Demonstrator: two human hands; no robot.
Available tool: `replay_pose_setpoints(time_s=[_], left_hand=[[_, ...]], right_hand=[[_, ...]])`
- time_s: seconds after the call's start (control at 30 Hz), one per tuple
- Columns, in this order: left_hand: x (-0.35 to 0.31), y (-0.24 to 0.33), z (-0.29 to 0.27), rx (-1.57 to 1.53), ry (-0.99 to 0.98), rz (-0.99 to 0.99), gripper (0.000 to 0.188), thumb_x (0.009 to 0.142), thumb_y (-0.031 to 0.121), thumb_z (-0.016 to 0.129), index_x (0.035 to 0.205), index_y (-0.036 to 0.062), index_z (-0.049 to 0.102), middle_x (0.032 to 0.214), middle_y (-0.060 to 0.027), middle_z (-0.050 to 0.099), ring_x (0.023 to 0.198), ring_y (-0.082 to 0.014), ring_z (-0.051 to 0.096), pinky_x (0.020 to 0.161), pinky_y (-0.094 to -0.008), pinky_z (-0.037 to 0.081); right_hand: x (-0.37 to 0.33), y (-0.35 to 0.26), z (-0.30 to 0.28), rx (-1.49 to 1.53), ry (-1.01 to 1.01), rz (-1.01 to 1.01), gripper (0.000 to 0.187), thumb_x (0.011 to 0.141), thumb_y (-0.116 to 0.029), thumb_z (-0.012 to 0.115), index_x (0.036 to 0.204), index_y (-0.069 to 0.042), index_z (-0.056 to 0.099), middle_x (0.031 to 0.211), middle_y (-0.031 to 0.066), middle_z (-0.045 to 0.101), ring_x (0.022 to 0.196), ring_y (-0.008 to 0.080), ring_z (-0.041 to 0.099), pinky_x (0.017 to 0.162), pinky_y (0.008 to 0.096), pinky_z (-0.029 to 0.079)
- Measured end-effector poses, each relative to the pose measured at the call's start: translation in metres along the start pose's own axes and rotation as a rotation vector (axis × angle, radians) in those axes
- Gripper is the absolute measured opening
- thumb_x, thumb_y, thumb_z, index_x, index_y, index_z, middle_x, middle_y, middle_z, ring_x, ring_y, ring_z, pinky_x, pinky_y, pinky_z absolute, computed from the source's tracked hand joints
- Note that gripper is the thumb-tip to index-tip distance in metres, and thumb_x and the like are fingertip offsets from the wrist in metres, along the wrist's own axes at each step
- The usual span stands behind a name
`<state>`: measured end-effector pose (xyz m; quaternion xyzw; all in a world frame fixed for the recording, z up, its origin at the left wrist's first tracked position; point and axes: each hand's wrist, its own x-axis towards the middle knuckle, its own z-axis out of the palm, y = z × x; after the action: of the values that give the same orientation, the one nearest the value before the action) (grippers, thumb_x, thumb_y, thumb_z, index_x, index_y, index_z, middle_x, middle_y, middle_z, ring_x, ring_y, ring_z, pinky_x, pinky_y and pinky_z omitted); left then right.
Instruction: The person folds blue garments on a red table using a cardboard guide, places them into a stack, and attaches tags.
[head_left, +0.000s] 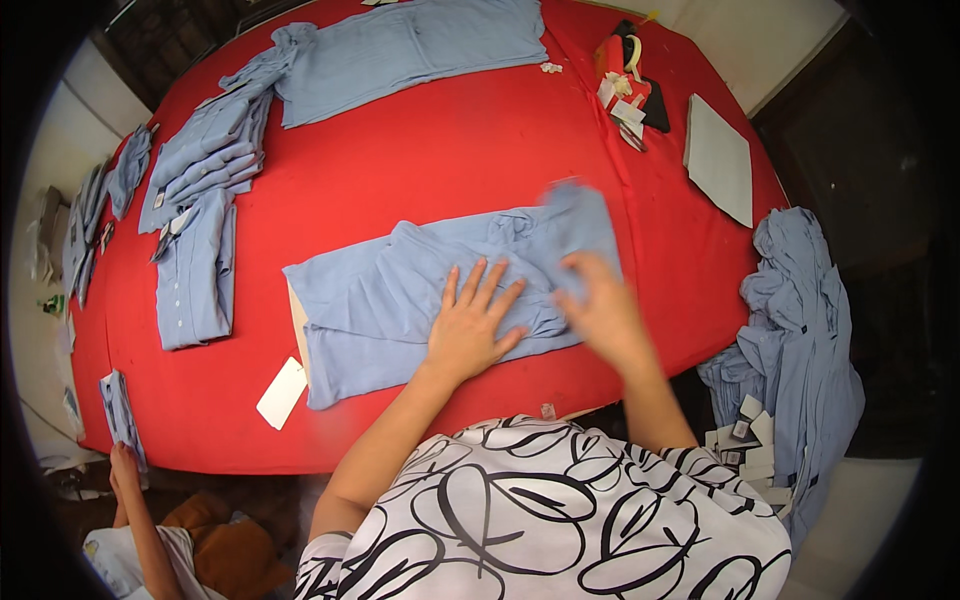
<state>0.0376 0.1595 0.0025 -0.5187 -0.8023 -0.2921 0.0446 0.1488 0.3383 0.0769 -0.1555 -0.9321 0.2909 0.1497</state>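
The person's left hand [468, 335] rests, fingers [487, 287] spread wide, on the blue garment [380, 300] near the front edge of the red counter [210, 410]; the right hand [608, 315] is blurred over the garment's right part, its grip impossible to tell; beyond, to the left, lie stacked folded shirts [215, 150]; farthest lies a broad blue cloth [400, 50].

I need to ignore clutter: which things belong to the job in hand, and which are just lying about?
In the job:
light-blue garment, left hand flat on it, right hand at its right end
white tag by its left end
probably, folded button-front shirt at left

Apparently lying about:
flat white sheet at right
small white slips
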Motion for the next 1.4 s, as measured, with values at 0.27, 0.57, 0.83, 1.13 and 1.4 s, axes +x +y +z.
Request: replay_pose_setpoints(time_s=[0.27, 0.57, 0.83, 1.13, 1.4], left_hand=[[-0.011, -0.015, 0.003, -0.229, 0.309, -0.016, 0.039, 0.082, 0.015, 0.067, 0.118, 0.0039, 0.057, 0.125, -0.0192, 0.053, 0.117, -0.0359, 0.05, 0.099, -0.0471, 0.039], [0.018, 0.005, -0.012, -0.118, 0.097, -0.214, 0.051, 0.083, 0.025, 0.072, 0.128, 0.005, 0.057, 0.118, -0.0155, 0.058, 0.107, -0.0335, 0.051, 0.091, -0.0425, 0.04], [0.029, 0.001, 0.0, -0.036, 0.176, -0.172, 0.054, 0.078, 0.016, 0.076, 0.129, 0.0087, 0.059, 0.126, -0.0147, 0.055, 0.109, -0.0325, 0.051, 0.091, -0.0415, 0.04], [0.009, 0.013, -0.048, -0.839, 0.083, -0.374, 0.054, 0.088, 0.029, 0.07, 0.135, 0.0074, 0.054, 0.132, -0.0112, 0.054, 0.119, -0.028, 0.05, 0.102, -0.0433, 0.038], [-0.044, -0.024, -0.15, -1.065, 0.269, -0.828, 0.045, 0.092, 0.011, 0.063, 0.131, -0.0078, 0.052, 0.115, -0.0175, 0.066, 0.104, -0.0229, 0.064, 0.093, -0.036, 0.05]], right_hand=[[-0.01, 0.017, 0.031, 0.216, -0.132, 0.138, 0.038, 0.094, -0.027, 0.061, 0.122, -0.002, 0.059, 0.12, 0.0165, 0.057, 0.097, 0.0284, 0.058, 0.084, 0.0379, 0.049], [0.009, 0.099, 0.015, -0.053, 0.094, 0.47, 0.037, 0.09, -0.027, 0.068, 0.112, 0.001, 0.061, 0.1, 0.017, 0.063, 0.094, 0.0302, 0.062, 0.084, 0.0392, 0.049], [0.013, 0.109, 0.013, 0.164, 0.16, 0.535, 0.025, 0.091, -0.022, 0.066, 0.1, 0.001, 0.058, 0.076, 0.0122, 0.064, 0.072, 0.0245, 0.061, 0.068, 0.0371, 0.047], [0.038, 0.018, -0.014, 0.83, 0.006, 0.344, 0.014, 0.098, -0.016, 0.055, 0.095, -0.003, 0.055, 0.079, -0.003, 0.053, 0.071, 0.0053, 0.045, 0.063, 0.0234, 0.04], [0.032, -0.102, 0.039, 1.008, -0.797, -0.179, 0.039, 0.101, -0.014, 0.051, 0.138, -0.003, 0.046, 0.133, 0.0097, 0.056, 0.11, 0.018, 0.061, 0.095, 0.0332, 0.048]])
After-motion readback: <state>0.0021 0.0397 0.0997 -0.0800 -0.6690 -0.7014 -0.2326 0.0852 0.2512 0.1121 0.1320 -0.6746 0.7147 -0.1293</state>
